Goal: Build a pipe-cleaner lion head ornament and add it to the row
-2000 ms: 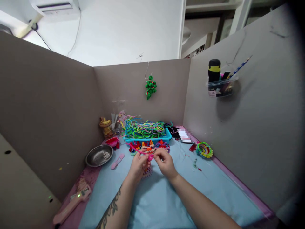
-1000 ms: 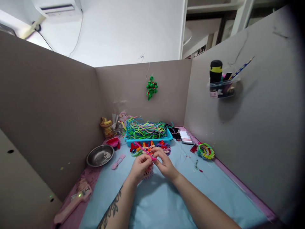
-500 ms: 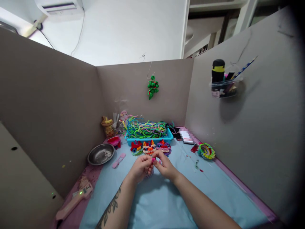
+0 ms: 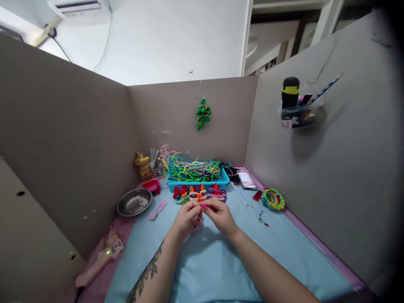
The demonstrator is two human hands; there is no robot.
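A small bright pink piece (image 4: pixel 203 206) is pinched between the fingertips of both hands, too small to make out its kind. My left hand (image 4: pixel 187 219) is closed, its thumb and forefinger meeting at the pink piece. Opposite it, my right hand (image 4: pixel 221 217) is also closed, thumb and forefinger on the same piece. A pale pink-purple looped, fuzzy piece (image 4: pixel 198 227) shows just below my left fingers, partly hidden; I cannot tell whether that hand grips it. Beyond my hands lie a red fuzzy figure (image 4: pixel 180 194), an orange one (image 4: pixel 198 194) and a purple one (image 4: pixel 217 193).
Behind the figures stands a blue basket (image 4: pixel 202 185) of colourful fuzzy stems (image 4: pixel 195 170). To the left are a metal bowl (image 4: pixel 131 206) with white bits, a pink flat piece (image 4: pixel 158 210) and a pink glue gun (image 4: pixel 101 263). A yellow-green coil (image 4: pixel 274 199) lies right, beside the grey partition (image 4: pixel 331 176).
My right fingers have lowered and flattened toward the left fingertips, and less of the pink piece shows. More of the pale looped piece is visible beneath my left hand.
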